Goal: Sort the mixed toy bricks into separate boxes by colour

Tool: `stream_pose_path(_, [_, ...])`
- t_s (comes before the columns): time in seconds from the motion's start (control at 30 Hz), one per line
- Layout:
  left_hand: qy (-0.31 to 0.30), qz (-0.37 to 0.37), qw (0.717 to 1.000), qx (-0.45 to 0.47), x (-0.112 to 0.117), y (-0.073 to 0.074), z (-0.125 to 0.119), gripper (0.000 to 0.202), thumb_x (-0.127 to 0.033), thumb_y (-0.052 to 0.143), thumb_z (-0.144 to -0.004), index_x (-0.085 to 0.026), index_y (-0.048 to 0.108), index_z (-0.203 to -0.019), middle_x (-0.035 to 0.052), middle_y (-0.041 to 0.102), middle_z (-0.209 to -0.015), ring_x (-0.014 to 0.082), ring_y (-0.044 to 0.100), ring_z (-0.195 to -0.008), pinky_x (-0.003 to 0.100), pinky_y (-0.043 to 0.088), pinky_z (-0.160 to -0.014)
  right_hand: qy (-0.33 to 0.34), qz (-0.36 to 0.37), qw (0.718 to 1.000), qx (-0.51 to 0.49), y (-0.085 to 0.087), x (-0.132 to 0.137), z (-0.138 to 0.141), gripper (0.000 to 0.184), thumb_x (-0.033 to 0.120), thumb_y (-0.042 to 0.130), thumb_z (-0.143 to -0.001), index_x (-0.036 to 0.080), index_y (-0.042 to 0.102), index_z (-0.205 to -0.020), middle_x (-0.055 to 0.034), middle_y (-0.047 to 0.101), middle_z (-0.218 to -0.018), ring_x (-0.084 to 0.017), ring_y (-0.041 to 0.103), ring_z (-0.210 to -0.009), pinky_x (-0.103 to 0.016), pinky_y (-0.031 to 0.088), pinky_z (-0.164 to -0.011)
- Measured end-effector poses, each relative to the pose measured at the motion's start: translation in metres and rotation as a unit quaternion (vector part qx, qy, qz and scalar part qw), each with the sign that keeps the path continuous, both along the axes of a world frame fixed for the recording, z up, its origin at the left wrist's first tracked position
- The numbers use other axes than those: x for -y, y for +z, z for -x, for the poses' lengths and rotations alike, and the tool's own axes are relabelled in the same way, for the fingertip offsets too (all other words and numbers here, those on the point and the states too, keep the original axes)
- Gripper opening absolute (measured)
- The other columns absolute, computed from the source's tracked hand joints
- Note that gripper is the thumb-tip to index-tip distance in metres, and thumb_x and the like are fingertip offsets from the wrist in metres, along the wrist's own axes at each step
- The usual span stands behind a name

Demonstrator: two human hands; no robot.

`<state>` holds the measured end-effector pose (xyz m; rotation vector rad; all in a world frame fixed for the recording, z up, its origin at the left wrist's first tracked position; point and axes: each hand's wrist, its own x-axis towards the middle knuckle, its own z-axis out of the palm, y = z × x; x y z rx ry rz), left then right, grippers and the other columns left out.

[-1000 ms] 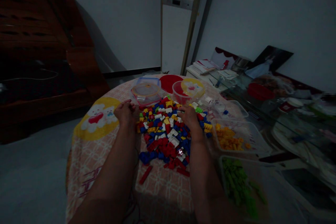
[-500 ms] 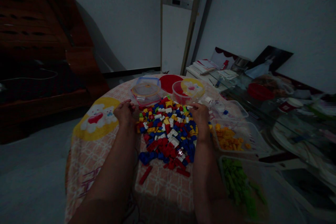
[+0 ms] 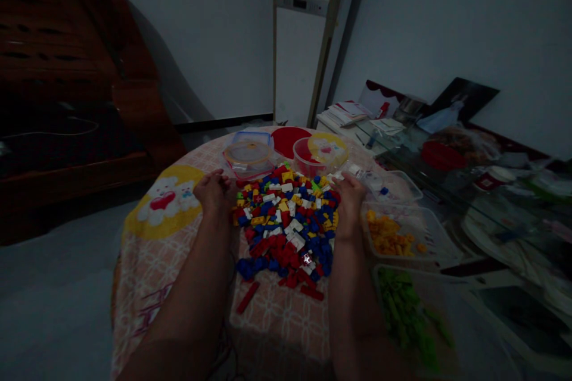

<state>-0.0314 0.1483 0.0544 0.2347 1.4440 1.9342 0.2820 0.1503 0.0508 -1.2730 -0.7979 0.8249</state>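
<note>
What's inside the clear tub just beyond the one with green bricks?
Yellow-orange pieces, mostly heaped toward the left of the tub in this view, one lying apart to the right. No other colour shows. Whatever lies under the heap is covered.

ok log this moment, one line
left hand: beside multicoloured plastic brick pile; right hand: at pile's right side, grip unclear; clear plastic box: green plastic bricks

The head view looks forward and down over the nearby cloth-covered table (image 3: 170, 268).
</note>
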Motion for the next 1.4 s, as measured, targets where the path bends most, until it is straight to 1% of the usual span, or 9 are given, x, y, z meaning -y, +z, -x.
stream_pose_path(0.1, [-0.001,0.000,1.000,-0.002,0.000,-0.001,0.000,0.018,-0.010,0.056,-0.063,-0.016,0.065,-0.078,-0.0009,0.058,-0.063,0.0084,0.052,-0.053,0.017,0.044,-0.052,-0.066,-0.022,0.993,-0.099,0.002,-0.004,-0.004,0.062,0.024,0.072,-0.069,0.013,0.064,-0.130,-0.0080,0.074,-0.103,-0.025,0.078,-0.100,-0.037,0.066,-0.084])
stream_pose_path(0.2, [-0.007,-0.003,1.000,-0.006,0.000,-0.002,0.000,0.017,-0.011,0.058,-0.064,-0.016,0.065,-0.079,-0.0011,0.058,-0.063,0.0087,0.052,-0.054,0.017,0.044,-0.052,-0.064,-0.053,0.989,-0.126,0.006,-0.006,-0.008,0.076,0.024,0.069,-0.075,0.016,0.049,-0.148,-0.0157,0.067,-0.131,-0.025,0.071,-0.122,-0.039,0.064,-0.093])
stream_pose_path(0.43, [-0.013,-0.011,1.000,-0.001,-0.001,-0.006,0.002,0.018,-0.011,0.058,-0.064,-0.016,0.065,-0.080,-0.0015,0.057,-0.064,0.0086,0.054,-0.055,0.017,0.045,-0.054,-0.039,-0.081,0.990,-0.111,0.004,-0.005,-0.015,0.077,0.030,0.066,-0.079,0.017,0.043,-0.152,-0.0191,0.058,-0.147,-0.026,0.059,-0.139,-0.046,0.059,-0.105])
stream_pose_path(0.57, [-0.011,-0.012,1.000,0.005,-0.002,-0.006,0.002,0.018,-0.012,0.058,-0.064,-0.016,0.065,-0.081,-0.0020,0.057,-0.063,0.0083,0.053,-0.054,0.017,0.045,-0.054,-0.018,-0.087,0.990,-0.106,0.011,0.002,-0.012,0.061,0.028,0.069,-0.075,0.017,0.059,-0.134,-0.0158,0.068,-0.134,-0.024,0.069,-0.125,-0.043,0.061,-0.101])
stream_pose_path(0.7, [-0.009,-0.009,1.000,0.010,0.000,-0.002,0.000,0.018,-0.010,0.056,-0.064,-0.016,0.064,-0.079,-0.0018,0.056,-0.062,0.0081,0.052,-0.054,0.016,0.043,-0.053,0.060,-0.028,0.997,-0.031,0.021,0.012,-0.003,0.034,0.030,0.074,-0.068,0.015,0.073,-0.097,-0.0074,0.078,-0.090,-0.020,0.076,-0.080,-0.033,0.065,-0.075])
stream_pose_path(0.87, [-0.010,-0.005,1.000,-0.007,0.001,0.000,-0.001,0.019,-0.010,0.057,-0.062,-0.016,0.064,-0.079,-0.0014,0.057,-0.064,0.0087,0.052,-0.055,0.017,0.044,-0.053,0.120,0.068,0.982,0.127,0.034,0.025,0.005,0.018,0.029,0.069,-0.063,0.016,0.075,-0.075,0.0019,0.067,-0.056,-0.012,0.057,-0.044,-0.021,0.042,-0.041])
stream_pose_path(1.03, [-0.013,-0.006,1.000,-0.012,0.000,-0.002,0.000,0.016,-0.011,0.058,-0.064,-0.016,0.063,-0.078,-0.0018,0.056,-0.063,0.0086,0.053,-0.055,0.017,0.044,-0.054,0.226,0.106,0.940,0.234,0.046,0.034,0.011,0.011,0.026,0.066,-0.068,0.018,0.073,-0.068,0.0030,0.064,-0.053,-0.011,0.052,-0.042,-0.021,0.040,-0.043])
stream_pose_path(1.2, [-0.010,-0.012,1.000,-0.002,0.000,-0.004,0.001,0.020,-0.010,0.058,-0.061,-0.016,0.065,-0.079,-0.0011,0.058,-0.064,0.0087,0.053,-0.055,0.016,0.044,-0.053,0.310,0.143,0.885,0.317,0.041,0.034,0.020,0.008,0.018,0.072,-0.067,0.019,0.077,-0.073,0.0035,0.065,-0.054,-0.015,0.062,-0.054,-0.024,0.045,-0.053])
stream_pose_path(1.4, [-0.010,-0.020,1.000,0.000,-0.001,-0.008,0.002,0.019,-0.012,0.059,-0.063,-0.016,0.065,-0.081,-0.0018,0.058,-0.064,0.0085,0.053,-0.055,0.016,0.045,-0.053,0.314,0.114,0.819,0.466,0.040,0.033,0.027,0.019,0.013,0.081,-0.064,0.023,0.082,-0.081,0.0032,0.073,-0.067,-0.018,0.068,-0.070,-0.027,0.049,-0.069])
